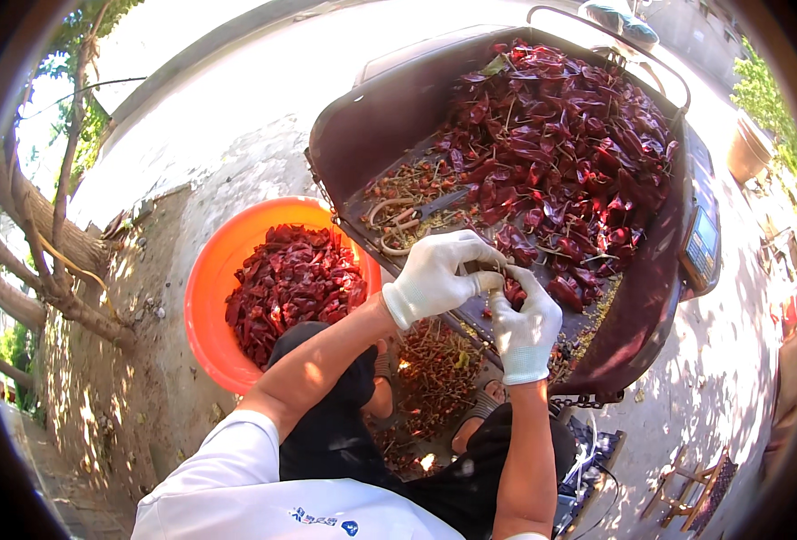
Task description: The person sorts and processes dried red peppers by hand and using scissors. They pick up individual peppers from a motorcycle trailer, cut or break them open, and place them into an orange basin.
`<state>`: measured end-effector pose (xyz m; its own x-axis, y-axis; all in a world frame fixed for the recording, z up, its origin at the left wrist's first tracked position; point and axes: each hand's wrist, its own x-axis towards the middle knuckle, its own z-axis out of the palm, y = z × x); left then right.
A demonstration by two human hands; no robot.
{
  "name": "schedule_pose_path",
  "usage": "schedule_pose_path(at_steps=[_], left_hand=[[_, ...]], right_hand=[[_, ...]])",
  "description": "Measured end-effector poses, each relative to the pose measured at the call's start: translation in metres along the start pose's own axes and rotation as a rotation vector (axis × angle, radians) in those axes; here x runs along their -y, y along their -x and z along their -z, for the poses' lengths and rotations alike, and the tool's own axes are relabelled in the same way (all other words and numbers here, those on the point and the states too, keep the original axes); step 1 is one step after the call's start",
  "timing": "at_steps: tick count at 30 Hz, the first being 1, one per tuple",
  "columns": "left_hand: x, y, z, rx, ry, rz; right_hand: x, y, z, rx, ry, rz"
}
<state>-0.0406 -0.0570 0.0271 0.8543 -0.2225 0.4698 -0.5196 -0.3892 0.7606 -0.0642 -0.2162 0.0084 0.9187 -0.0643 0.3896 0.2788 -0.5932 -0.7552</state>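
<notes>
Both my hands wear white knit gloves and meet over the near edge of a dark maroon cart bed. My left hand is closed, its thumb and forefinger pinching at the top of a dried red chili pepper. My right hand is closed around the same pepper, which the fingers partly hide. Just beyond them lies a big heap of dried red chili peppers. Scissors with pale looped handles and a dark blade rest in the bed among loose stems and seeds.
Left of the cart stands an orange basin filled with red chili pieces. Cut stems cover the ground between my feet. A scale display is at the cart's right side. Tree trunks rise at left; a small stool stands lower right.
</notes>
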Motion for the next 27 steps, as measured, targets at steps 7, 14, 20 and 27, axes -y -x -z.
schedule_pose_path(at_steps=[7, 14, 20, 27], left_hand=[[0.003, 0.006, -0.007, -0.029, -0.168, -0.123], [-0.001, 0.003, -0.013, -0.015, 0.594, 0.543], [0.035, -0.011, -0.001, -0.227, 1.026, 0.668], [0.067, -0.034, 0.005, -0.012, -0.162, 0.367]], right_hand=[[-0.002, 0.001, 0.001, 0.117, -0.118, -0.103], [0.005, 0.001, 0.001, 0.178, -0.514, -0.309], [0.018, 0.004, -0.003, 0.258, -0.789, -0.278], [0.022, 0.003, 0.002, 0.356, -0.82, -0.484]])
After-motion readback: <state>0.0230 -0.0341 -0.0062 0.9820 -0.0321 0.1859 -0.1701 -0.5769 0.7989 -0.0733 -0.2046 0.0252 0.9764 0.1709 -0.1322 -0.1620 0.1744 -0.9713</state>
